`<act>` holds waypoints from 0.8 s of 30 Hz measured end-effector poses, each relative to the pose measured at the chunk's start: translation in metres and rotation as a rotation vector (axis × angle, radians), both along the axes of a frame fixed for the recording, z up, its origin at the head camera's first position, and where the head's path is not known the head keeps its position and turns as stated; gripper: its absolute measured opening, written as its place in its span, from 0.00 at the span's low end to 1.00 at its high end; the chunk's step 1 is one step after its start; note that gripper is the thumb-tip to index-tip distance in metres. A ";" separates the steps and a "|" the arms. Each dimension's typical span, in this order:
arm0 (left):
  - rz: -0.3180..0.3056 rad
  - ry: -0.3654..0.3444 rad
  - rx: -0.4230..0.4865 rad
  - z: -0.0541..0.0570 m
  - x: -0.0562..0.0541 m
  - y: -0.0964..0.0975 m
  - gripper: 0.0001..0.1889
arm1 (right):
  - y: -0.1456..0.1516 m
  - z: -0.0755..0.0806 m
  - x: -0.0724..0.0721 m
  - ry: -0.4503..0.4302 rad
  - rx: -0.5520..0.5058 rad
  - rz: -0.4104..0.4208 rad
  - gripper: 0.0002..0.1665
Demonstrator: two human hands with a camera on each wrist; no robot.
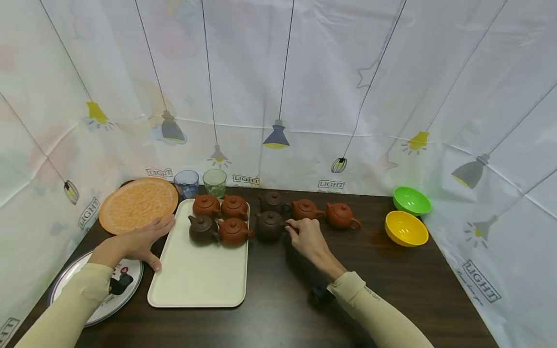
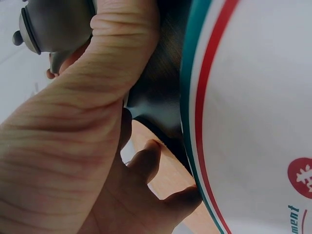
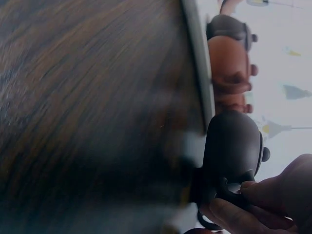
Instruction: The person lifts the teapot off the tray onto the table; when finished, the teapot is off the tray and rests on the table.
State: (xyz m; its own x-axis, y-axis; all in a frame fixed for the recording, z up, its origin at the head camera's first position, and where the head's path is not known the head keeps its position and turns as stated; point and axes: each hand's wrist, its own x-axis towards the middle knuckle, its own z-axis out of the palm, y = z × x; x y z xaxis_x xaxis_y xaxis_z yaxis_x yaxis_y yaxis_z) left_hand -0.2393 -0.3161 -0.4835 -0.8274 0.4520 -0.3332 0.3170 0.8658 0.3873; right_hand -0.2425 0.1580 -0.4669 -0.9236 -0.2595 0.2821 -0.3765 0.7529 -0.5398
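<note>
Here, right hand [image 1: 310, 239] pinches dark brown teapot [image 1: 269, 226] by handle [image 3: 232, 196], just right of cream tray [image 1: 197, 278]; left hand [image 1: 141, 241], fingers spread, at tray's left edge. Four teapots [image 1: 233, 231] inside tray rim; second dark teapot [image 1: 273, 201] directly behind.

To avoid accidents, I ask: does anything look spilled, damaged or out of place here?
Nothing stands out. The four teapots on the tray stand upright with lids on, the dark teapot pinched by the right hand looks level, and I see no spill or break.
</note>
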 end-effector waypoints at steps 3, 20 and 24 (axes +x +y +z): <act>0.002 -0.004 0.006 0.002 0.002 0.002 0.78 | 0.001 -0.007 -0.002 -0.003 0.017 -0.001 0.13; 0.018 0.029 0.001 -0.035 -0.017 -0.018 0.83 | 0.000 -0.015 0.000 0.054 0.072 0.022 0.09; 0.020 0.004 0.004 -0.020 -0.010 -0.010 0.80 | 0.000 -0.016 -0.001 0.062 0.076 0.019 0.09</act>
State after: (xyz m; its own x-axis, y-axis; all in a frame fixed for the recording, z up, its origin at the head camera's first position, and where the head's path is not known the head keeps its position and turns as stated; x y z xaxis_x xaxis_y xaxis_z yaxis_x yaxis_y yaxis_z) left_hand -0.2494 -0.3257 -0.5034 -0.8376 0.4366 -0.3284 0.3012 0.8705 0.3892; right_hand -0.2434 0.1581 -0.4834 -0.8997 -0.2998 0.3174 -0.4221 0.7830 -0.4569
